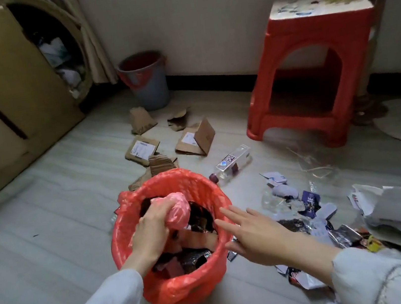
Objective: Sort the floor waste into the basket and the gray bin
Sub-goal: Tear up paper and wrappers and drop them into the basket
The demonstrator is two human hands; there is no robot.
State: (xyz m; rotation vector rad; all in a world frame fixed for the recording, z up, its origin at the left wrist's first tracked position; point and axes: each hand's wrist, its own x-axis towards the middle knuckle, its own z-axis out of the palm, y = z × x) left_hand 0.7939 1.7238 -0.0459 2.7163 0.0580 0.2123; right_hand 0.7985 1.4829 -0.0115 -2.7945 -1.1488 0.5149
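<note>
The left hand (151, 233) gripped a pink bag (178, 211) over the basket (162, 285); the right hand (254, 233) hovered beside it, fingers spread, basket contents indistinct.

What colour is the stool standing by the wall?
Red, with a whitish patterned top: the stool, seen in the head view.

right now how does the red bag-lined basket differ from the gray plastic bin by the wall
The red bag-lined basket stands close under the hands, while the gray plastic bin stands far back against the wall. The basket's liner covers its whole outside; the bin's red liner shows only at the rim. Scraps fill the basket; the bin's contents cannot be seen. Both stand upright.
</note>
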